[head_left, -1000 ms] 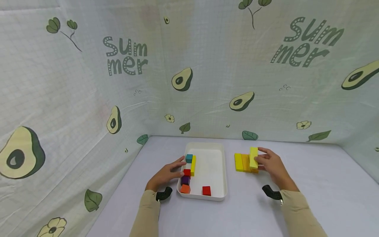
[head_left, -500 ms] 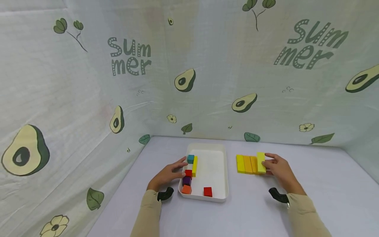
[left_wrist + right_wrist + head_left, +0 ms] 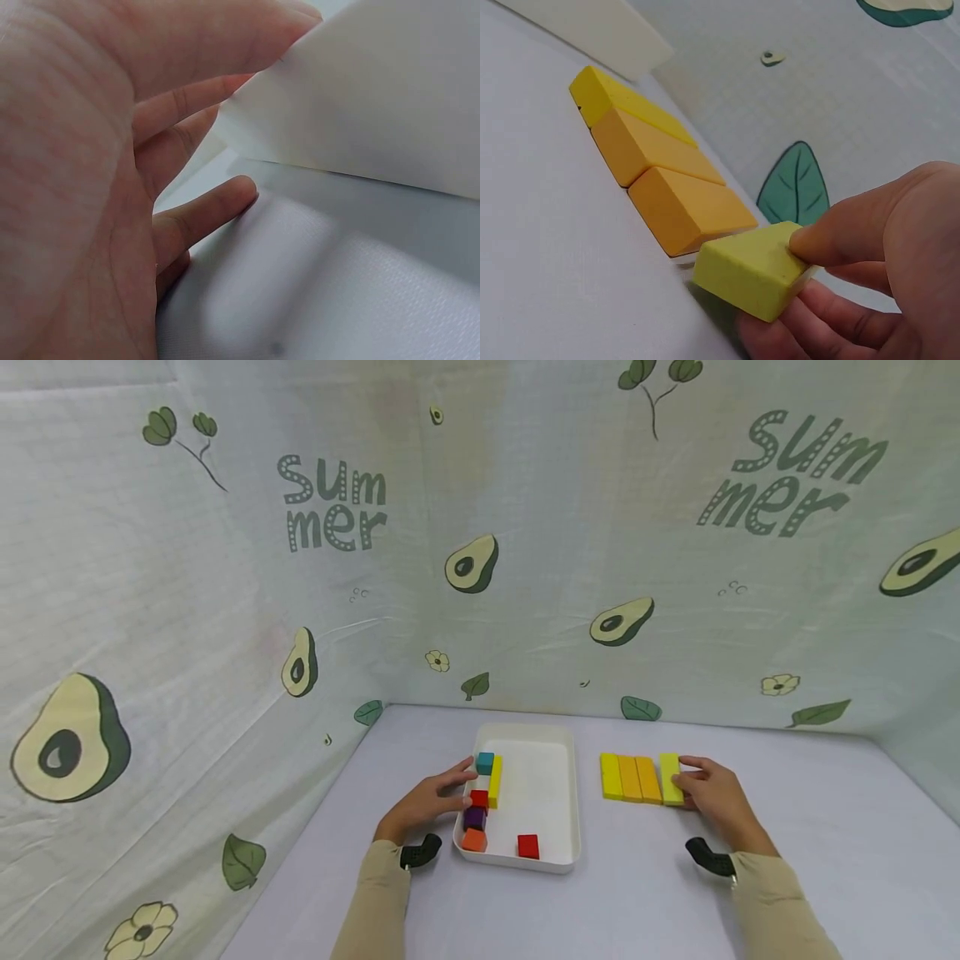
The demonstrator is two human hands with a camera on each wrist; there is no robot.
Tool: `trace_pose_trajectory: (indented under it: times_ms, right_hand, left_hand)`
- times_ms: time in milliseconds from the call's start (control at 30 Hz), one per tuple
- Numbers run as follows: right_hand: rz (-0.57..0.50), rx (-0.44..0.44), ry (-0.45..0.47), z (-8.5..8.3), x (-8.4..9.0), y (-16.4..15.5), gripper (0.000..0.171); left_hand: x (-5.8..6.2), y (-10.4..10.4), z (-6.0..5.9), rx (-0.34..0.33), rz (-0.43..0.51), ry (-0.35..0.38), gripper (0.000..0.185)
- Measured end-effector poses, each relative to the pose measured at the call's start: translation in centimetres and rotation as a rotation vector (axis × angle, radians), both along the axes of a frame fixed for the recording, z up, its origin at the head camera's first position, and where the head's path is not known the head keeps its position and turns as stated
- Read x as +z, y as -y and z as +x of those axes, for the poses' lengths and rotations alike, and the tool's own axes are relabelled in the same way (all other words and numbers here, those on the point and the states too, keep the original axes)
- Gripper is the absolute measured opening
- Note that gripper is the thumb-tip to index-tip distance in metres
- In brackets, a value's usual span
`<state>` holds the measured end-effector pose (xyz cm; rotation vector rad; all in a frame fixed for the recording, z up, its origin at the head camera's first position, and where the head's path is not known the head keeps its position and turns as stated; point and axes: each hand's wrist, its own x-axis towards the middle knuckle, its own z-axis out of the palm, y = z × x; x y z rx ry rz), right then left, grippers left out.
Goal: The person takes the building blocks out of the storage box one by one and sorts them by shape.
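Note:
My right hand (image 3: 718, 802) pinches a pale yellow block (image 3: 671, 779) between thumb and fingers. In the right wrist view this block (image 3: 754, 266) is slightly tilted beside the end of a row, with a narrow gap. The row has a yellow block (image 3: 611, 777) and two orange blocks (image 3: 639, 779), lying side by side. My left hand (image 3: 423, 802) rests at the left rim of a white tray (image 3: 536, 802), fingers loosely spread. In the left wrist view the thumb (image 3: 217, 41) touches the tray wall (image 3: 375, 112), while lower fingers lie outside it near the table.
Inside the tray, a teal cube (image 3: 486, 763), a yellow stick (image 3: 495, 782), a red cube (image 3: 479, 799), a purple cube (image 3: 474, 818) and an orange block (image 3: 474, 840) line the left side. Another red cube (image 3: 528, 847) lies near the front wall. A printed cloth (image 3: 525, 610) hangs behind.
My right hand has carried the pale yellow block right and down, from over the orange blocks to the row's right end. The left hand stays at the tray; the head view shifts slightly.

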<state>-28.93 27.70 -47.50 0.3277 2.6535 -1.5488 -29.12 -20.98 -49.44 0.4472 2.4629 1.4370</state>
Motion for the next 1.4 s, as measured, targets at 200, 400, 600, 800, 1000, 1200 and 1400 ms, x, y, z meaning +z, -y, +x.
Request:
trace_pose_trajectory:
  times_ms: [200, 400, 600, 800, 1000, 1200, 1400]
  right_hand:
    - [0.05, 0.001, -0.008, -0.3, -0.2, 0.1, 0.059]
    - [0.103, 0.009, -0.018, -0.4, -0.5, 0.1, 0.057]
    - [0.142, 0.006, -0.036, -0.3, -0.5, 0.4, 0.054]
    - [0.181, -0.013, -0.027, -0.4, -0.3, 0.7, 0.053]
    - [0.234, -0.023, -0.032, -0.6, -0.5, 0.8, 0.051]
    - [0.281, -0.017, -0.039, -0.7, -0.6, 0.8, 0.05]
    - [0.281, -0.021, -0.022, -0.6, -0.5, 1.0, 0.05]
  left_hand:
    - [0.0, 0.0, 0.0, 0.003, -0.002, -0.006, 0.062]
    - [-0.2, 0.0, -0.1, 0.004, -0.02, -0.022, 0.062]
    - [-0.1, 0.0, -0.1, 0.009, -0.036, -0.027, 0.062]
    - [-0.1, -0.1, -0.1, 0.006, -0.027, -0.022, 0.062]
    - [0.0, -0.1, -0.2, 0.005, -0.037, -0.024, 0.063]
    - [0.0, -0.1, -0.2, 0.002, -0.054, -0.026, 0.063]
    - [0.2, -0.2, -0.2, 0.016, -0.068, -0.023, 0.062]
